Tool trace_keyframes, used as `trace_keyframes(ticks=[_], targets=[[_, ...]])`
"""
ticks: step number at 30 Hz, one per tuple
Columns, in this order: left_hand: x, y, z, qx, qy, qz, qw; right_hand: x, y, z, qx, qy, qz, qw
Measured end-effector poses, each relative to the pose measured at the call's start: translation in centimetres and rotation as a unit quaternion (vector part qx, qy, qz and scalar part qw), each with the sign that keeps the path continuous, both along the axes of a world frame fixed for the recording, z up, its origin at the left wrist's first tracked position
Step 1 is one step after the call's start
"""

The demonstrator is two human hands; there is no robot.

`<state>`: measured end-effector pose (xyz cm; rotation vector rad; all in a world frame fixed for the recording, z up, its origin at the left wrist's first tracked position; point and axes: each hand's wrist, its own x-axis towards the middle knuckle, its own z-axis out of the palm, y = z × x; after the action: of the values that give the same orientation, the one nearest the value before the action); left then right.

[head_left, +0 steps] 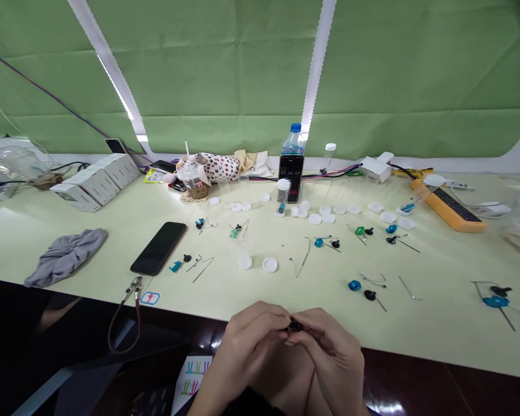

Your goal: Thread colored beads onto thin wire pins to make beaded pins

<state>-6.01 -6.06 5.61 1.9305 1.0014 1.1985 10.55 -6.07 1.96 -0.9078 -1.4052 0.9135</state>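
At the desk (437,329) edge, my left grip (251,346) and right grip (329,346) pinch a small black part (293,327). A slip could drop it overboard.

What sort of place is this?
Probably a small-parts assembly bench, maybe electronics. Signs: a black knob on a wire pin among similar loose parts, an alligator-clip lead at the bench edge, and a yellow power strip.
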Motion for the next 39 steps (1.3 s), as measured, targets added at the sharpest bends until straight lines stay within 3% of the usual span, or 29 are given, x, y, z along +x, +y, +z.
trace_keyframes(ticks=[6,17,29,35,39], targets=[[-0.3,-0.25,0.04,0.017,0.021,-0.014,1.0,-0.26,-0.27,0.02,-0.059,0.067,0.008,0.996],[-0.71,-0.39,0.25,0.014,0.023,-0.016,1.0,-0.32,-0.32,0.77,-0.093,0.074,0.014,0.993],[-0.58,-0.31,-0.37,0.066,0.049,-0.019,0.996,-0.86,-0.33,0.27,-0.215,0.134,0.003,0.967],[-0.55,-0.12,-0.24,0.049,0.042,-0.018,0.998,-0.98,-0.22,0.54,-0.225,0.137,-0.007,0.965],[-0.22,-0.03,-0.29,0.006,-0.021,-0.011,1.0,-1.02,-0.22,0.38,-0.223,0.14,-0.002,0.965]])
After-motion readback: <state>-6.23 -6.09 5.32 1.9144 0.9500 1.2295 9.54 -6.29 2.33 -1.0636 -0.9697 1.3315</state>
